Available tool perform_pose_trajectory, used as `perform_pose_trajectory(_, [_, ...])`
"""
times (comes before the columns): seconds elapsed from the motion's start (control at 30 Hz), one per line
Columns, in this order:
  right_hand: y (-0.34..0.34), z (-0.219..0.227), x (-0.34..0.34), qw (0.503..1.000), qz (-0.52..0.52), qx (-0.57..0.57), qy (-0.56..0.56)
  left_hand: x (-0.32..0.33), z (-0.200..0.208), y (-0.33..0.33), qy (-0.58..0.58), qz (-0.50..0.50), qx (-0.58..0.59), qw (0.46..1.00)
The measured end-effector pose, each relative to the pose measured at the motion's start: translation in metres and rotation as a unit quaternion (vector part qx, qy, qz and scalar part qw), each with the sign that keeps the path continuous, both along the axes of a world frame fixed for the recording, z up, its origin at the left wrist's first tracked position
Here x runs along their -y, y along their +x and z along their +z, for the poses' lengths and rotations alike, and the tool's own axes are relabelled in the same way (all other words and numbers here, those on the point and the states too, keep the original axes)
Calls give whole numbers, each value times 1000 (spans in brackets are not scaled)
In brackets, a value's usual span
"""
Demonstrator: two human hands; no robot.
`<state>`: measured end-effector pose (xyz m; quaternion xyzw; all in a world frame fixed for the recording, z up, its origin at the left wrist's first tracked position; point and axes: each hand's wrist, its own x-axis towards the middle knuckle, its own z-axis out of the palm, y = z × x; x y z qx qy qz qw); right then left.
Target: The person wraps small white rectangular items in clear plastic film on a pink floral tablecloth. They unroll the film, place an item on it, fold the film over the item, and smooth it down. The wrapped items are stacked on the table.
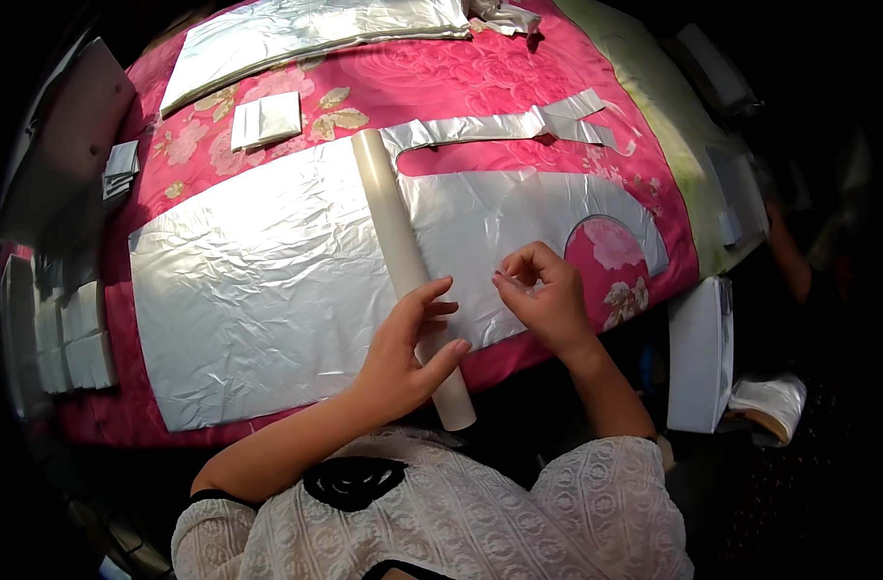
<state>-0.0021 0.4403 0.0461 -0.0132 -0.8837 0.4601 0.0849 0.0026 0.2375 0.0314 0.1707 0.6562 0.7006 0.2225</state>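
A thin silvery-white plastic sheet [267,280] lies spread before me, with a rounded cut-out at its right end and a long strap-like strip [461,129] along its far side. Across its middle runs a long pale tube [388,213], its near end sticking out past the table edge. My left hand [412,338] is over the near part of this tube, fingers and thumb apart. To the right of it, above the sheet, my right hand [548,295] is closed in a pinch. What its fingertips hold, if anything, is too small to make out.
A pink floral cloth [412,72] covers the table. Behind lies a stack of silvery sheets [306,39]; a small folded white packet [266,120] sits nearer. More folded packets [88,333] are piled at the left edge. A white box [699,358] stands at right.
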Motion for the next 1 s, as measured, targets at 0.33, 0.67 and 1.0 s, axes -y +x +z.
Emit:
perform_pose_trajectory(0.33, [64,16,70,965,165,-104,175,170,-7,-55,-73,58,293,952])
perform_pose_trajectory(0.67, [92,-5,58,938,94,321,91,285,1,-65,-321,110,206,918])
perform_pose_trajectory(1.0, [94,-7,51,933,91,335,97,168,33,-59,-454,158,-403,779])
